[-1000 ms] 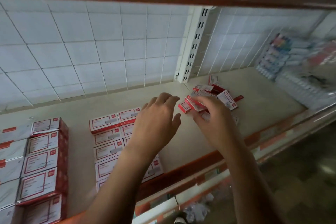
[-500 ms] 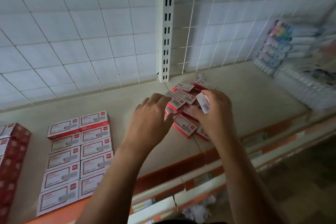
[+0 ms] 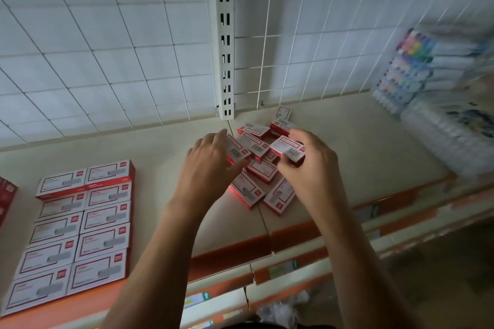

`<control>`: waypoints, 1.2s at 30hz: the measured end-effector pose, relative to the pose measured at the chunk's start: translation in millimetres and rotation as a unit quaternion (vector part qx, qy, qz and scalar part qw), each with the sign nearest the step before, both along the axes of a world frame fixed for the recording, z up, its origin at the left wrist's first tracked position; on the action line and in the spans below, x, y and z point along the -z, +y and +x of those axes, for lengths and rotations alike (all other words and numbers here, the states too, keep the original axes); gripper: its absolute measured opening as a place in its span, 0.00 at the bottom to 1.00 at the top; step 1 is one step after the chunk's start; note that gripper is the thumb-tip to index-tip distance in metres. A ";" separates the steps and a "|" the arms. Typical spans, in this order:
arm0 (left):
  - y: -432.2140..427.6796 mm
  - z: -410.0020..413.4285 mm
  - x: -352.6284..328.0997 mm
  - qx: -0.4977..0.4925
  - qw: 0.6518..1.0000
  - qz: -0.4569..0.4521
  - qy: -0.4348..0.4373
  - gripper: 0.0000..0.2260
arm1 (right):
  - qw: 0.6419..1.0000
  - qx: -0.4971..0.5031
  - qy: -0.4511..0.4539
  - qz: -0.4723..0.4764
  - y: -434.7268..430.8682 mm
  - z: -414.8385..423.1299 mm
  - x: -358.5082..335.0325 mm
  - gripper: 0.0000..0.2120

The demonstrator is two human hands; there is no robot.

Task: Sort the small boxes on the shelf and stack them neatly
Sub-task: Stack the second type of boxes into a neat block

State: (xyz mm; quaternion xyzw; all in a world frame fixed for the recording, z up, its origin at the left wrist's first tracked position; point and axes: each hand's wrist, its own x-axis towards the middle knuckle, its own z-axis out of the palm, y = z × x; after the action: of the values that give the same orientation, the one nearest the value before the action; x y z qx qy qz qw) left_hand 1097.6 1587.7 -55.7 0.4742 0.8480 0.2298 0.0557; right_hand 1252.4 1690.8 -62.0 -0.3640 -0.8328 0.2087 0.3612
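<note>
A loose pile of small red-and-white boxes [image 3: 262, 169] is heaped on the shelf [image 3: 160, 165] directly in front of the foot of the slotted white upright [image 3: 226, 61]. The boxes lie at odd angles and overlap one another. One small box [image 3: 238, 152] at the pile's left edge is gripped by the left hand [image 3: 208, 176], with the fingers laid over its top and the thumb tucked beneath. A second small box [image 3: 288, 147], raised slightly above the pile, is pinched by the right hand [image 3: 312, 168] between curled fingers at its far edge and the thumb at its near edge.

Well to the left of the upright, larger white boxes with red borders [image 3: 80, 227] are laid flat in two tidy columns, edges touching. Further left of them, dark red boxes [image 3: 6, 195] are cut by the picture's edge. Far to the right of the upright, packs of coloured markers [image 3: 417, 67] are stacked against the wire grid back panel [image 3: 107, 48]; they are blurred. The orange front strip [image 3: 230, 256] of the shelf is seen below the upright, nearer the person.
</note>
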 end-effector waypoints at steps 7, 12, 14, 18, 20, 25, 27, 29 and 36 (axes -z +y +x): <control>-36.4 -10.8 -7.3 -0.023 0.997 0.067 -0.016 0.35 | 0.995 -0.093 0.038 0.028 -21.7 -17.3 -2.1 0.21; -105.7 -33.1 -8.7 -0.072 0.993 0.091 0.007 0.32 | 0.984 -0.165 0.068 0.001 -62.1 -61.5 -0.1 0.21; -138.1 -45.0 -8.3 -0.097 0.991 0.086 0.013 0.32 | 0.977 -0.202 0.070 -0.009 -84.2 -84.1 1.5 0.22; -195.5 -66.6 -8.5 -0.145 0.986 0.078 0.032 0.32 | 0.960 -0.274 0.065 0.009 -126.9 -125.2 6.5 0.22; -217.9 -75.8 -5.5 -0.156 0.985 0.068 0.036 0.32 | 0.950 -0.307 0.060 -0.007 -145.7 -140.0 9.8 0.23; -249.6 -89.9 7.6 -0.154 0.987 0.032 0.030 0.33 | 0.936 -0.348 0.052 -0.025 -179.1 -160.8 17.0 0.23; -255.0 -93.0 11.1 -0.144 0.989 0.031 0.019 0.33 | 0.933 -0.355 0.045 -0.034 -186.6 -163.9 18.5 0.23; -259.1 -97.7 13.2 -0.127 0.991 0.032 0.012 0.33 | 0.932 -0.359 0.037 -0.039 -192.3 -166.5 18.0 0.23; -255.2 -116.0 3.6 -0.047 0.994 0.096 0.014 0.25 | 0.925 -0.375 0.033 -0.057 -204.6 -167.5 13.5 0.25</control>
State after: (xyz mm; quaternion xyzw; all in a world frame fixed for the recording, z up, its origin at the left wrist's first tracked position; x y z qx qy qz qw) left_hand 981.6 1332.6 -59.3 0.4399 0.8443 0.3058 -0.0127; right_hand 1084.9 1486.1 -75.5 -0.0385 -0.8826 0.3882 0.2625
